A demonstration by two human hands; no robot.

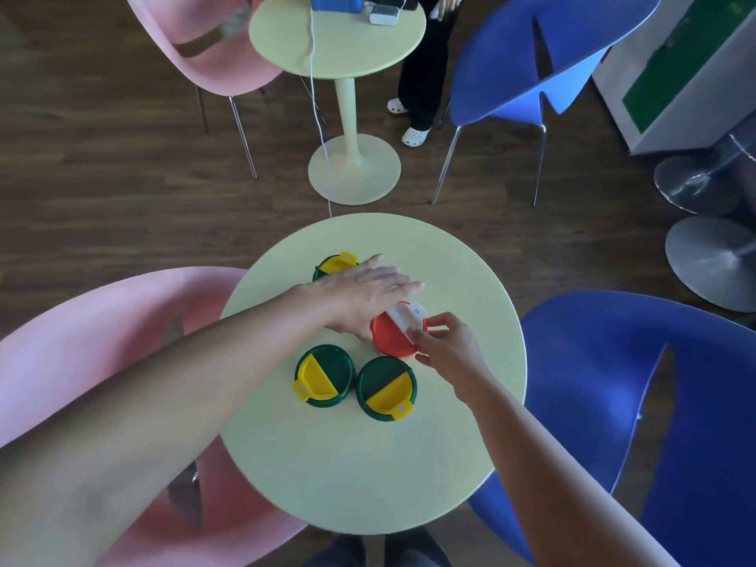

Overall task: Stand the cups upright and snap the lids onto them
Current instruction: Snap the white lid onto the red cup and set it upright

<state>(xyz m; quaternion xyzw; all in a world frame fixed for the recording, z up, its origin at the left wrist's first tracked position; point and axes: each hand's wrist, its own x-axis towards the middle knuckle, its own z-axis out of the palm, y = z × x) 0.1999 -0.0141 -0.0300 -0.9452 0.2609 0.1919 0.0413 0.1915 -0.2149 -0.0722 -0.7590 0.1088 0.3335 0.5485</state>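
A red cup [390, 339] with a red lid and a white flap [405, 317] stands on the round pale-green table [368, 464]. My left hand [364, 296] lies flat over its far left side, fingers spread. My right hand [446, 341] pinches the lid's white flap at the cup's right edge. Three green cups with green-and-yellow lids stand upright: one [325, 376] near left, one [386, 388] near centre, one [333, 266] at the back, partly hidden by my left hand.
A pink chair [102, 321] stands at the table's left and a blue chair [654, 403] at its right. Beyond are a second pale-green table [347, 47], another pink chair, another blue chair, a seated person's legs [421, 75] and grey table bases [712, 255].
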